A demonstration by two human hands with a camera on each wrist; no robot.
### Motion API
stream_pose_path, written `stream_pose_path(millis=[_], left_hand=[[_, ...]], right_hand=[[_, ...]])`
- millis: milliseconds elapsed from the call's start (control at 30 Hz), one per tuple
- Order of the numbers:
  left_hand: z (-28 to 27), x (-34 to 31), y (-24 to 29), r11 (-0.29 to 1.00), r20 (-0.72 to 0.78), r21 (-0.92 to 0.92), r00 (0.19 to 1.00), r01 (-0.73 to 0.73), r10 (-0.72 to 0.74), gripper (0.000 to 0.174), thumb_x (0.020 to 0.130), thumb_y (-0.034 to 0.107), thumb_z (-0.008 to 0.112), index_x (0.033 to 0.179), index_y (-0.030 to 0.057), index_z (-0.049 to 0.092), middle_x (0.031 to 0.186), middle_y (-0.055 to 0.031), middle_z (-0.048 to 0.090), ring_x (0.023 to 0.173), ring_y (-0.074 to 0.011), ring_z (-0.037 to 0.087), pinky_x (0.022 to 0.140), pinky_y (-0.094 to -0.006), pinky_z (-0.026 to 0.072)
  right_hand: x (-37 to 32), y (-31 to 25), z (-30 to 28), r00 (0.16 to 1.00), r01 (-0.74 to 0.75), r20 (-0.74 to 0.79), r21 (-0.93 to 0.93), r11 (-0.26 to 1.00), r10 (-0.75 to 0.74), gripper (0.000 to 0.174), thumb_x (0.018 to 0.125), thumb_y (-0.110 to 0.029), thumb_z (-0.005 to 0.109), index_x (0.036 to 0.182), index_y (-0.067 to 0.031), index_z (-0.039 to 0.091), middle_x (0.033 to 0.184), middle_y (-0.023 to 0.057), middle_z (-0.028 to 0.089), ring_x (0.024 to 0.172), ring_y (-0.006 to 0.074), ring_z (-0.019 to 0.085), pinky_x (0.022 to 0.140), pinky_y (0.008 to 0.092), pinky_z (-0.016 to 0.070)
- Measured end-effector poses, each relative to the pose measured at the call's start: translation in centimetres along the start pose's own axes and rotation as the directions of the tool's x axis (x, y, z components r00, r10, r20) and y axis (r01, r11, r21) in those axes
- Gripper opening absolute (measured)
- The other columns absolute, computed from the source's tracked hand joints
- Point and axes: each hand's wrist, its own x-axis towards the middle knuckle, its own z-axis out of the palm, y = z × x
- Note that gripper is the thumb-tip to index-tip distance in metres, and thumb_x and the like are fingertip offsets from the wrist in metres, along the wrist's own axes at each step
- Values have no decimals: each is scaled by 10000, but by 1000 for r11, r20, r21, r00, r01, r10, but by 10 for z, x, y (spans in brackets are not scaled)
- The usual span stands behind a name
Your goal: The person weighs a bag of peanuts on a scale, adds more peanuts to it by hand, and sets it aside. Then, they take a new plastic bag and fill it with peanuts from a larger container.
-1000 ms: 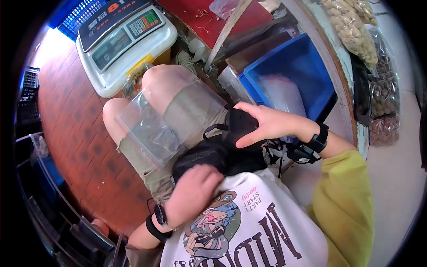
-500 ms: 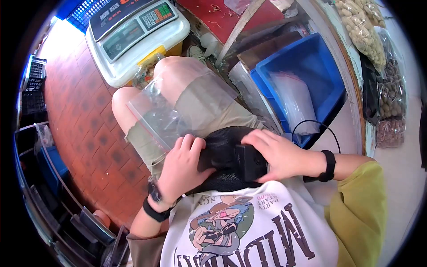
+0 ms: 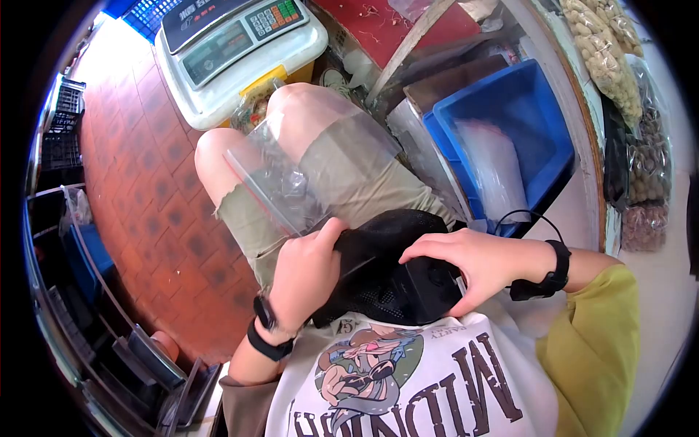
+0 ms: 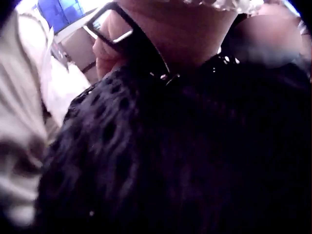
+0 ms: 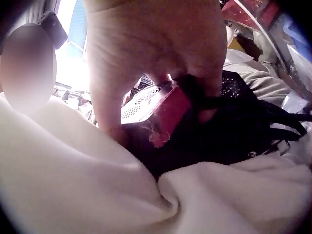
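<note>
A black mesh bag (image 3: 364, 298) lies in the person's lap against the white shirt. The left hand (image 3: 309, 266) grips its left side with curled fingers; the mesh (image 4: 117, 141) fills most of the left wrist view, below a black strap with a square buckle (image 4: 113, 27). At the bag's right side, the right hand (image 3: 484, 262) holds a black boxy object (image 3: 429, 291) between thumb and fingers. In the right wrist view, the object has a slotted face and a worn reddish end (image 5: 170, 114) under the palm. Its lower part is hidden by the dark bag.
A clear zip bag (image 3: 291, 171) lies across the thighs. Ahead stands a scale (image 3: 240, 51) on a white-lidded box. To the right, a blue bin (image 3: 539, 116) holds a stack of plastic bags (image 3: 495, 167). Packed food bags (image 3: 601, 65) lie on the far right ledge.
The right hand, spread over the bag's far right part, has come nearer the body and taken hold of the boxy object. The left hand has moved up to grip the bag's side.
</note>
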Motion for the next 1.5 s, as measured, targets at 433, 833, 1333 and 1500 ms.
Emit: stream_pose_path(millis=[433, 833, 1333, 1500], left_hand=[[16, 50, 10, 684, 233, 378, 779, -625, 583, 155, 717, 115, 643, 869, 115, 612, 916, -12, 605, 851, -186, 614, 723, -303, 482], [22, 50, 23, 894, 141, 53, 889, -445, 435, 144, 773, 111, 671, 905, 73, 626, 805, -96, 604, 791, -314, 634, 654, -429, 521], [36, 54, 1, 842, 323, 116, 821, -528, 470, 585, 616, 162, 780, 1164, 69, 598, 1149, -89, 581, 1062, -298, 532, 900, -418, 458], [26, 57, 4, 846, 429, 75, 783, -528, 451, 525, 625, 155, 781, 1104, 43, 597, 1064, -99, 596, 985, -303, 543, 860, -392, 477]], right_hand=[[0, -7, 17, 980, -132, -139, 76, 988, 141, 782, 617, -369, 887, 1233, -33, 540, 1107, 129, 548, 1037, 346, 580, 868, 402, 488], [-2, -19, 32, 931, -225, -358, -708, 669, -67, 746, 691, -693, 674, 1009, -21, 621, 838, 67, 568, 922, 226, 485, 804, 351, 327], [-18, -10, 18, 969, -212, -241, -687, 695, 57, 771, 745, -624, 697, 1158, 17, 583, 969, 111, 604, 1040, 280, 513, 978, 415, 328], [-20, -14, 13, 970, -219, -236, -744, 631, 57, 796, 747, -628, 693, 1210, 10, 584, 949, 96, 605, 1044, 269, 510, 995, 425, 308]])
